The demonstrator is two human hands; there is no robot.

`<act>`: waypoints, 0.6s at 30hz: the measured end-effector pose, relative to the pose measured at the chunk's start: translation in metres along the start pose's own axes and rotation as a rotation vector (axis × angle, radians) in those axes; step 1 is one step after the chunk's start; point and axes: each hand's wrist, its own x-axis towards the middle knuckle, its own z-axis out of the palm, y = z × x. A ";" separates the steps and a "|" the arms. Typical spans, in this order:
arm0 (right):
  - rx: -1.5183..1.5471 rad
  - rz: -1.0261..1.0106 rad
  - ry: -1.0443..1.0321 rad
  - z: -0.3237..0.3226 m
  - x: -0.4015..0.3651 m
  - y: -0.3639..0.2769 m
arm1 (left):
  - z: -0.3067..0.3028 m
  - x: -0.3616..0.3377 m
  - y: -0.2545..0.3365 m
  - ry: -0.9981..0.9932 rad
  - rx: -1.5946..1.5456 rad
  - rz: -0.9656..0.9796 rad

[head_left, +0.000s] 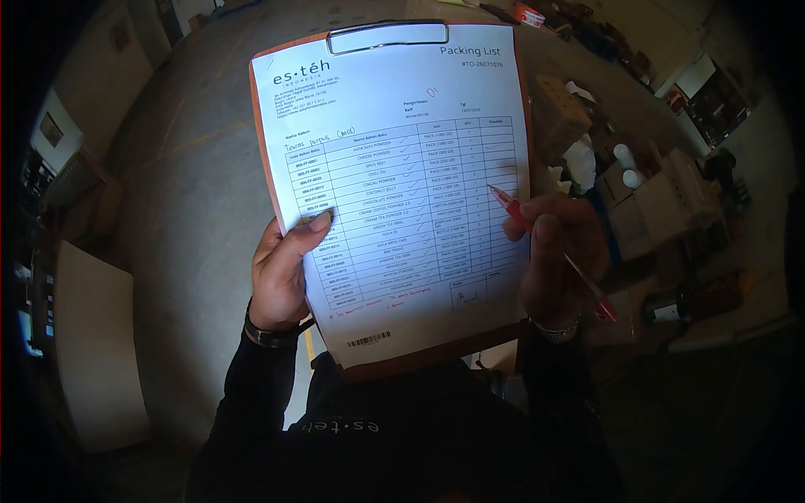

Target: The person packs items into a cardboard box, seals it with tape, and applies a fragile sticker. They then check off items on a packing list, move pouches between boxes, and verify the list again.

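A brown clipboard [394, 369] with a metal clip [387, 38] carries a printed packing list [402, 184], marked with ticks and red handwriting. My left hand [285, 277] grips the clipboard's left edge, its thumb lying on the sheet. On the right side, my right hand [562, 251] holds a red pen [587, 285] between its fingers, the tip over the right-hand columns of the table. Part of the sheet's lower right is in shadow. My right hand's lower fingers are dim.
Cardboard boxes [654, 201] and white cups or rolls [625, 157] are at the right. A pale panel [92, 344] stands at the left. Grey floor [193, 151] with yellow lines stretches beyond the clipboard. A red-and-white round item [528, 15] sits at the top.
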 end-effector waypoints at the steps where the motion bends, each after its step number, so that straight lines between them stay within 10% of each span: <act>1: 0.000 0.001 0.000 0.000 0.000 0.000 | 0.001 0.000 0.001 0.005 0.002 0.003; 18: 0.004 -0.009 -0.050 0.005 0.000 -0.001 | -0.004 -0.006 0.005 0.025 0.011 0.007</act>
